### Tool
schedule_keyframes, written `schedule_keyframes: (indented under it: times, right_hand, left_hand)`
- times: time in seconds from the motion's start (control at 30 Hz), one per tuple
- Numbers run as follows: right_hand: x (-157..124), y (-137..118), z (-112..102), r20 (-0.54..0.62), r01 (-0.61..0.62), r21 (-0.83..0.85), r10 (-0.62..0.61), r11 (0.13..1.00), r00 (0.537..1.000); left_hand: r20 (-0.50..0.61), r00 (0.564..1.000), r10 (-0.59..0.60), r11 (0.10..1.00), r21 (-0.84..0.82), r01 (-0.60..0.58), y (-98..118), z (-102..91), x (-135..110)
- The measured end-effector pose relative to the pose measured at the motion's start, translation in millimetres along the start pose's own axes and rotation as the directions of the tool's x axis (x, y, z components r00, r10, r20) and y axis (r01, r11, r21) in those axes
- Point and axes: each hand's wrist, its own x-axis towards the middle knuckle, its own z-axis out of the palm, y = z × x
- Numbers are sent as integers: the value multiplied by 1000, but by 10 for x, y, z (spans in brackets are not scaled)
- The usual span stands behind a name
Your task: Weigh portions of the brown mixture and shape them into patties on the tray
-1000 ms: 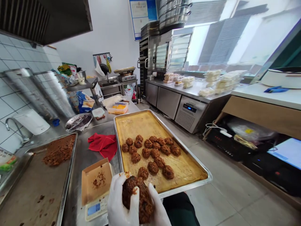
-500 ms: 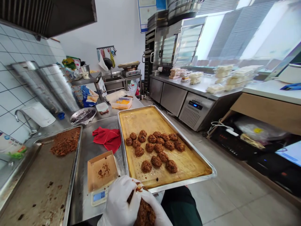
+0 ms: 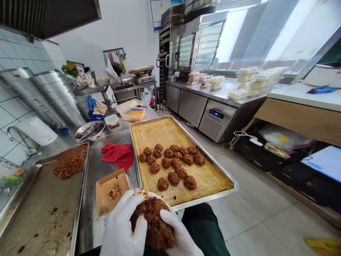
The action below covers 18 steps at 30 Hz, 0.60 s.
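Between my two white-gloved hands is a large lump of sticky brown mixture (image 3: 154, 225). My left hand (image 3: 122, 218) wraps its left side, thumb across the front. My right hand (image 3: 177, 227) cups it from the right, its thumb pressed on the surface. Brown smears show on the left glove's fingers. Just beyond, several brown balls (image 3: 176, 163) sit on a tray lined with yellowish paper (image 3: 157, 129). Left of my hands is a cardboard box (image 3: 105, 192) with crumbs in it, on a scale (image 3: 103, 223) mostly hidden by my left hand.
At left, a metal tray (image 3: 45, 209) holds a slab of the same mixture (image 3: 71, 161) at its far end. A red cloth (image 3: 118, 155) lies between the trays. Farther back stand a film-covered bowl (image 3: 90, 131) and a plastic tub (image 3: 134, 113).
My hands have rolled apart a little, and more of the lump shows between them. My left hand now covers most of the scale. The whole view has shifted slightly.
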Motion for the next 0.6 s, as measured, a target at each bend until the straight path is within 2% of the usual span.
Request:
schedule_keyframes:
  times: [0.07, 0.13, 0.27, 0.33, 0.4, 0.47, 0.6]
  right_hand:
    - [-13, -7, 41, -16, 36, -75, -38, 996, 999]
    - [-33, -6, 76, -31, 52, -109, -55, 993, 998]
    - [-59, -12, 98, -5, 48, -83, -49, 995, 999]
    - [-59, -17, 91, 31, 13, -49, -11, 999, 999]
    - [-54, -17, 68, 68, -27, -9, 28, 1000, 997]
    - [-54, -10, 27, 93, -78, 29, 75, 997, 993]
    - [-77, 18, -75, 160, -268, 122, 247, 956, 956]
  left_hand:
    - [44, 992, -118, 992, -29, 119, -25, -10, 14]
    - [47, 989, -137, 990, 34, 136, -41, 26, 27]
    - [46, 999, -9, 961, 276, -4, -74, 146, 17]
    - [31, 999, 39, 953, 299, -47, -108, 174, -5]
    - [13, 999, 40, 960, 278, -42, -147, 173, -31]
    - [6, 1000, -12, 969, 247, 10, -168, 159, -49]
    - [53, 972, -228, 970, 96, 222, -123, 143, -3]
